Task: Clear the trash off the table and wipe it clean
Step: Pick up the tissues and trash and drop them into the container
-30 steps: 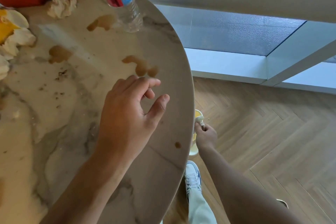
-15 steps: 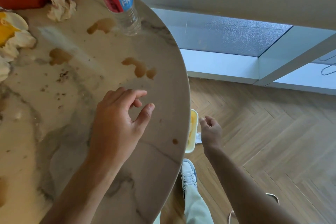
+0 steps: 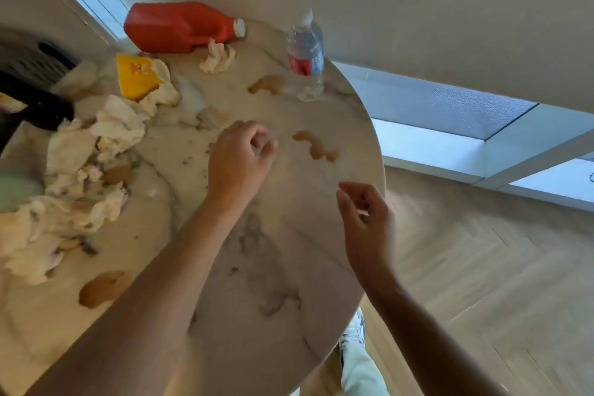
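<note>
— Both grips hold nothing, as far as I can see. Left hand (image 3: 239, 159) hangs over the middle of the round marble surface (image 3: 257, 299), fingers curled loosely inward, thumb close to the fingertips. Whether something tiny sits between them is too blurred to tell.

— And the right one?

— Right hand (image 3: 366, 222) is over the surface's right edge, fingers loosely bent, thumb apart from them, empty.

— Where is the trash?

— Mostly on the left side. A heap of crumpled, stained paper napkins (image 3: 80, 177) spreads from the left edge toward the middle. A yellow wrapper (image 3: 136, 79) lies at the heap's far end. One separate crumpled napkin (image 3: 218, 56) sits just beside the neck of an orange jug (image 3: 180, 27), which lies on its side at the far edge, white cap pointing right.

— Anything upright?

— A clear water bottle (image 3: 305, 56) with a red and blue label stands near the far right edge, well apart from both hands.

— Spills?

— Brown ones. One puddle (image 3: 266, 84) lies just left of the bottle's base, a second (image 3: 316, 146) just right of the left hand, and a third (image 3: 101, 288) near the left forearm. Dark crumbs (image 3: 189, 159) are scattered left of the left hand.

— Anything else?

— A dark object (image 3: 35, 106) reaches in at the far left, blurred. Below the edge, a white sneaker (image 3: 353, 329) stands on the herringbone wood floor (image 3: 482, 267).
</note>
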`<state>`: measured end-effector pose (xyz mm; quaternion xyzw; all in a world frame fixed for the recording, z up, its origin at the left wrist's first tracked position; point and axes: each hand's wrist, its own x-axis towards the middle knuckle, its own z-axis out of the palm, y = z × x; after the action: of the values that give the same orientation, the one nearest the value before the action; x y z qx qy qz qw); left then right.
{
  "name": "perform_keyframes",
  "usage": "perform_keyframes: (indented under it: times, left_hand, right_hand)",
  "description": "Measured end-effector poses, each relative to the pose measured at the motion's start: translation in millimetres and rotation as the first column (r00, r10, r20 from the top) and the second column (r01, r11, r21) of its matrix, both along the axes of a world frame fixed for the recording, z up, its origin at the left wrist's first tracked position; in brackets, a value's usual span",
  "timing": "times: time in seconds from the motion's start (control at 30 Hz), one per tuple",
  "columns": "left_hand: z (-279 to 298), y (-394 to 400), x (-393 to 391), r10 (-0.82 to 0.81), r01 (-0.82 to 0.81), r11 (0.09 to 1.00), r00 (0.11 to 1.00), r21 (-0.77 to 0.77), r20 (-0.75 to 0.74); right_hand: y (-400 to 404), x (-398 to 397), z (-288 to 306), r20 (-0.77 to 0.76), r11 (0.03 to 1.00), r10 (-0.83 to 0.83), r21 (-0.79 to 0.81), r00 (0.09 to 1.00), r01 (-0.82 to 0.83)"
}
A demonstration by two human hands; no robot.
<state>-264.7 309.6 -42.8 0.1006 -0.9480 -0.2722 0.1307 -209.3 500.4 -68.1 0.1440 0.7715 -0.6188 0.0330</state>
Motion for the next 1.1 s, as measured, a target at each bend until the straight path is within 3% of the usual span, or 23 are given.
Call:
perform_keyframes:
  times: [0.1, 0.27, 0.4, 0.5, 0.63, 0.73, 0.83, 0.97, 1.03, 1.1]
  left_hand:
    - [-9.3, -54.0, -70.7, 0.133, -0.125, 0.988, 0.988, -0.095, 0.083]
    - [-23.6, -120.5, -155.0, 0.196, -0.076, 0.93, 0.931, -0.36, 0.309]
    - [-36.8, -138.3, -185.5, 0.097, 0.033, 0.964, 0.88, -0.263, 0.464]
    - [-49.6, -134.4, -184.8, 0.133, 0.001, 0.972, 0.821, -0.234, 0.555]
    - [-37.1, -126.9, -154.8, 0.135, -0.033, 0.969, 0.903, -0.247, 0.407]
    - [-20.4, -121.3, -113.3, 0.067, -0.047, 0.995, 0.968, -0.089, 0.24]
    - [0.8, -101.6, -44.2, -0.054, 0.045, 0.995, 0.994, 0.088, 0.097]
    - [27.6, -75.8, 42.0, -0.186, 0.17, 0.969, 0.98, 0.178, 0.076]
    - [30.5, -70.9, 64.7, -0.228, 0.208, 0.958, 0.97, 0.198, 0.084]
    - [28.0, -71.5, 76.8, -0.248, 0.224, 0.95, 0.965, 0.217, 0.089]
  right_hand:
    - [-16.6, 6.0, 3.4, 0.005, 0.999, 0.041, 0.0, 0.999, -0.041]
    - [-32.7, 10.8, -1.6, 0.014, 0.998, 0.065, 0.0, 0.998, -0.065]
    - [-40.0, 10.8, -7.1, 0.025, 0.998, 0.054, 0.011, 0.998, -0.055]
    - [-45.5, 9.5, -7.2, 0.04, 0.999, 0.052, 0.004, 0.998, -0.052]
    - [-55.5, 7.2, -2.4, 0.049, 0.995, 0.093, 0.02, 0.994, -0.094]
    - [-67.0, 3.2, 5.7, 0.059, 0.992, 0.124, -0.013, 0.991, -0.123]
    - [-83.2, -5.1, 12.8, 0.084, 0.987, 0.157, -0.047, 0.984, -0.153]
    - [-107.3, -12.8, 27.6, 0.181, 0.95, 0.21, -0.272, 0.961, -0.156]
    - [-115.5, -11.9, 33.6, 0.261, 0.895, 0.251, -0.428, 0.932, -0.121]
    - [-122.1, -7.1, 34.2, 0.296, 0.859, 0.33, -0.487, 0.897, -0.155]
